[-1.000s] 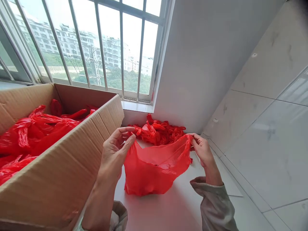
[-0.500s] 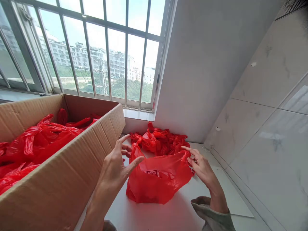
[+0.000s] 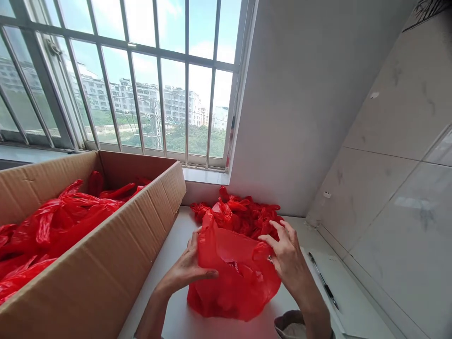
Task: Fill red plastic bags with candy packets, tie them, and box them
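A red plastic bag [image 3: 235,287] stands on the white tabletop with its mouth upward and printed marks showing through. At its left side, my left hand [image 3: 190,263] has the thumb in front and the fingers behind, partly hidden by the film. My right hand [image 3: 287,249] is curled over the upper right edge, thumb toward the bag's mouth and fingers bent round the film. Just behind the bag lies a heap of crumpled red plastic bags [image 3: 243,209]. What the held bag contains cannot be made out.
To the left stands an open cardboard box [image 3: 141,235] with red plastic bags [image 3: 60,212] inside. A black pen [image 3: 323,280] lies to the right on the tabletop [image 3: 176,310]. A barred window [image 3: 158,99] and a tiled wall [image 3: 388,197] border the table.
My left hand has moved in from the bag's left edge and closed on its side. My right hand has come inward over the right edge. The view has tilted slightly up, and the pen now shows.
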The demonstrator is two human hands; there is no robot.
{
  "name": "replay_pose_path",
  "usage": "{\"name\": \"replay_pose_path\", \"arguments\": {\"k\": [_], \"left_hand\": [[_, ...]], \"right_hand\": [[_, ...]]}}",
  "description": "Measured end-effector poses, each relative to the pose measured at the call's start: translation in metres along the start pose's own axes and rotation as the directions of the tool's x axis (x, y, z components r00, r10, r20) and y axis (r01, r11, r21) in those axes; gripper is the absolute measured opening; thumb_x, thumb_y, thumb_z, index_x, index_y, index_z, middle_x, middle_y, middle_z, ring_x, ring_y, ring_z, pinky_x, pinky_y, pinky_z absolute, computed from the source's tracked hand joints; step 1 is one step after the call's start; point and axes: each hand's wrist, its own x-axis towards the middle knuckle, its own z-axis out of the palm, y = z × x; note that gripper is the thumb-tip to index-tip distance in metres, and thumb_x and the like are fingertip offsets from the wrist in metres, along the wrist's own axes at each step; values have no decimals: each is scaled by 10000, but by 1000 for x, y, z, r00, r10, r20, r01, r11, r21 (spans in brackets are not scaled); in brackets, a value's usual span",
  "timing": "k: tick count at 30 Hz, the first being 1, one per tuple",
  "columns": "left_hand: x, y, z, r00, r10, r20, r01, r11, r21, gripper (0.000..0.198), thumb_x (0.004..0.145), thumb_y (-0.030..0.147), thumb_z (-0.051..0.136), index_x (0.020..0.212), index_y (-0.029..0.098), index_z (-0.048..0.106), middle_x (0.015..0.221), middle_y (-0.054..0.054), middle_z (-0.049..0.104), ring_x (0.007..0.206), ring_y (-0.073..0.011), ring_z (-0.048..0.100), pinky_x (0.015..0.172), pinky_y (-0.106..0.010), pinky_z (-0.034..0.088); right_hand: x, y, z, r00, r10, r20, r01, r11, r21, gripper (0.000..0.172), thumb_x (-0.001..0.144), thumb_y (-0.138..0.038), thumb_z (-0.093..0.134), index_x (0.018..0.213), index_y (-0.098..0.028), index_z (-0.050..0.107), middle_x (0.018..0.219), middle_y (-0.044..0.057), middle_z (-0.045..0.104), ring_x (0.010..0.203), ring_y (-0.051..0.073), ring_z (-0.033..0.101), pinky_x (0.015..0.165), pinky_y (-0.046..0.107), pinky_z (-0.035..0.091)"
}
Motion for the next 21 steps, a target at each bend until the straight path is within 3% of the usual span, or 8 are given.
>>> {"name": "replay_pose_path", "arguments": {"k": [2, 5, 8, 10, 12, 15, 18, 21], "left_hand": [[6, 12, 3, 999, -14, 40, 17, 997, -76, 768, 658, 602, 759, 1322, 266, 566, 1393, -90, 524, 1346, -343, 394, 1162, -494, 271], [9, 31, 6, 994, 10, 108, 15, 974, -226, 419, 796, 467, 695, 1141, 229, 686, 1312, -105, 596, 1270, -312, 490, 1115, -425, 346], [11, 42, 11, 995, 29, 98, 21, 878, -479, 332, 824, 455, 657, 1025, 201, 732, 1116, -110, 684, 1164, -301, 568, 1095, -425, 351], [13, 44, 15, 1000, -8, 28, 25, 754, -656, 327, 802, 509, 652, 828, 196, 745, 913, -100, 701, 1028, -284, 624, 1039, -421, 404], [17, 44, 19, 996, -91, -19, 45, 645, -763, 405, 802, 540, 642, 586, 198, 648, 640, -45, 616, 739, -210, 630, 906, -381, 484], [23, 45, 23, 968, -249, -9, 147, 600, -786, 537, 795, 530, 678, 476, 199, 400, 442, 84, 319, 403, -68, 306, 635, -267, 478], [24, 48, 26, 928, -371, -30, 228, 631, -742, 492, 752, 546, 722, 610, 204, 398, 502, 118, 251, 417, -50, 177, 466, -193, 309], [19, 54, 27, 929, -355, -106, 217, 753, -621, 384, 764, 522, 723, 940, 233, 542, 587, 93, 410, 490, -94, 365, 512, -204, 345]], "right_hand": [[6, -4, -2, 999, -36, 13, 35, 996, 85, 384, 769, 9, 484, 890, -261, 729, 1237, 85, 597, 1281, 326, 414, 1016, 545, 444], [16, -6, -14, 1000, 3, 4, -4, 950, 313, 280, 794, -69, 538, 903, -262, 708, 1145, 71, 640, 1147, 280, 524, 974, 494, 461], [25, -10, -19, 991, 130, -43, -84, 824, 561, 195, 820, -140, 554, 916, -258, 677, 1088, 55, 654, 1060, 235, 576, 945, 414, 450], [30, -14, -14, 966, 251, -69, -112, 640, 760, 79, 827, -183, 556, 840, -240, 609, 1020, 40, 660, 967, 199, 599, 867, 343, 464], [33, -17, -4, 933, 360, -22, -124, 378, 918, 62, 839, -236, 552, 789, -232, 516, 906, 17, 649, 792, 152, 590, 719, 270, 465], [36, -19, 13, 901, 406, 157, -203, 73, 977, 110, 802, -265, 583, 842, -243, 483, 774, -25, 578, 601, 109, 501, 559, 215, 407], [37, -16, 19, 875, 440, 201, -239, 32, 970, 225, 703, -183, 571, 907, -254, 508, 759, -40, 518, 591, 104, 479, 547, 207, 398], [35, -8, 10, 894, 429, 130, -213, 152, 965, 286, 635, -137, 526, 895, -255, 540, 771, -38, 507, 618, 104, 457, 540, 190, 371]]}}
